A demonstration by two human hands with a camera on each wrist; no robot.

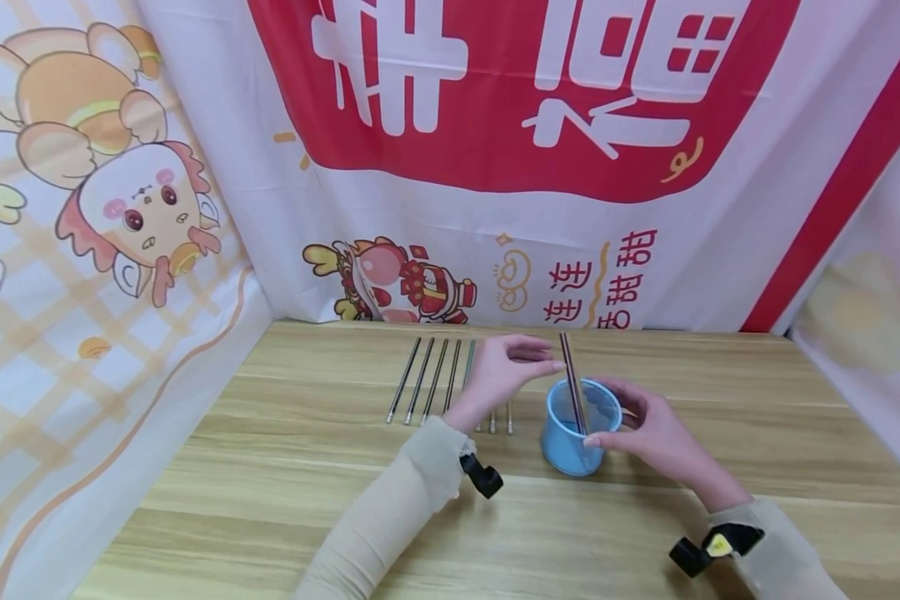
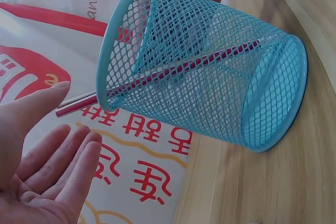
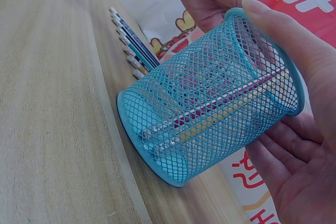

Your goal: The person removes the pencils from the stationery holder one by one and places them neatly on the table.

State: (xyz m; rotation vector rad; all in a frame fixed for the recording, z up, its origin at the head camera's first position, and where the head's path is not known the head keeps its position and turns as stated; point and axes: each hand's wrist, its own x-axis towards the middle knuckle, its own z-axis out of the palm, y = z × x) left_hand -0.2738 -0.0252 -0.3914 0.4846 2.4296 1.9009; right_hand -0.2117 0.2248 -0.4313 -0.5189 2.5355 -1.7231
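A light blue mesh pencil cup stands on the table, with two pencils leaning inside, one dark red and one yellowish. Their upper ends stick out past the rim, as the left wrist view also shows. My right hand holds the cup at its rim, thumb on the near side and fingers around the far side. Beside the cup, my left hand hangs with its fingers apart and nothing between them, the thumb close to the pencils' upper ends. Several pencils lie in a row at the left, partly hidden by the left hand.
The wooden table ends at the back against a white cloth with red print. Another printed cloth hangs along the left side. Each wrist wears a black camera strap, such as the left camera.
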